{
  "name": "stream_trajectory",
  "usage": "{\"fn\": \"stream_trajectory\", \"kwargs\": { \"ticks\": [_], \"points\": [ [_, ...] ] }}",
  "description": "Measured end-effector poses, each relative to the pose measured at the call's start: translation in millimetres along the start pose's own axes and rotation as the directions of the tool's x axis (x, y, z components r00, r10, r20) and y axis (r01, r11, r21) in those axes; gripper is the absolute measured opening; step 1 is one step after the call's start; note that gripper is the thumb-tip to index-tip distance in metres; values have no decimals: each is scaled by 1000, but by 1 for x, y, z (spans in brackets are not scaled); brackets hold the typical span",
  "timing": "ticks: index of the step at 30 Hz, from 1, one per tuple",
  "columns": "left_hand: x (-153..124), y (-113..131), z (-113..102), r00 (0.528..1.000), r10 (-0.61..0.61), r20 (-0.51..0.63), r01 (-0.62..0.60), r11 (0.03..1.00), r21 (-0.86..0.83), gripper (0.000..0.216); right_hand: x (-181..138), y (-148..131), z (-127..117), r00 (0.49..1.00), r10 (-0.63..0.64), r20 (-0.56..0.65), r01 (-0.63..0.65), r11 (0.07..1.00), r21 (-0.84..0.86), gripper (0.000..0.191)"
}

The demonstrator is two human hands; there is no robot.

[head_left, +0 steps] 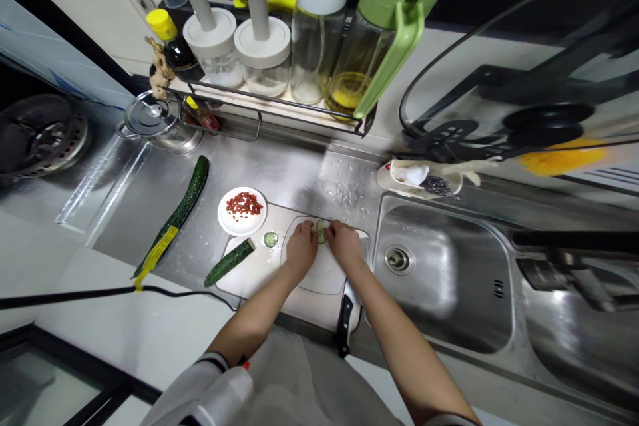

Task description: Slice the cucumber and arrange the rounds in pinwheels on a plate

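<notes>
Thin cucumber slices (320, 231) overlap near the far rim of a pale plate (322, 279) on the cutting board (289, 303). My left hand (302, 246) pinches them from the left, fingertips closed at their edge. From the other side, my right hand (344, 244) has its fingers closed on the slices too. A small stack of cucumber slices (270, 239) lies on the board left of the plate. Further left rests a cut cucumber (229, 263), partly over the board's edge. The knife (345, 319) lies at the board's right side, its black handle towards me.
A small white dish (221, 221) holds red goji berries. One whole cucumber (187, 203) with a yellow label lies on the steel counter. To the right is the sink (449, 266). Above the counter, a rack (279, 103) carries jars and bottles; a lidded pot (170, 133) stands back left.
</notes>
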State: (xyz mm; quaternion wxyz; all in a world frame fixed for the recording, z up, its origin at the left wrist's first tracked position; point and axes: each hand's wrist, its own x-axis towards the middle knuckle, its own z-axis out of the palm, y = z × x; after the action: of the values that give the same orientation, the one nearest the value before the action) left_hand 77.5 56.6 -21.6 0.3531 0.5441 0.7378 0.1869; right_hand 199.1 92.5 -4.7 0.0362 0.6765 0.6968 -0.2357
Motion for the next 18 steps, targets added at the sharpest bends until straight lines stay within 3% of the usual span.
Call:
{"fn": "stream_trajectory", "kwargs": {
  "ticks": [4, 13, 18],
  "points": [
    [-1, 0, 0, 998, 61, 18, -62, 995, 75, 18, -1, 4, 3, 999, -13, -51, 14, 1000, 21, 18],
    [-1, 0, -1, 997, 65, 44, -70, 990, 122, 21, -3, 28, 10, 969, -90, -231, 127, 980, 151, 22],
    [-1, -1, 0, 996, 82, 29, -85, 992, 97, 20, -13, 30, 21, 941, -236, -242, 274, 952, 138, 29]
  ]
}}
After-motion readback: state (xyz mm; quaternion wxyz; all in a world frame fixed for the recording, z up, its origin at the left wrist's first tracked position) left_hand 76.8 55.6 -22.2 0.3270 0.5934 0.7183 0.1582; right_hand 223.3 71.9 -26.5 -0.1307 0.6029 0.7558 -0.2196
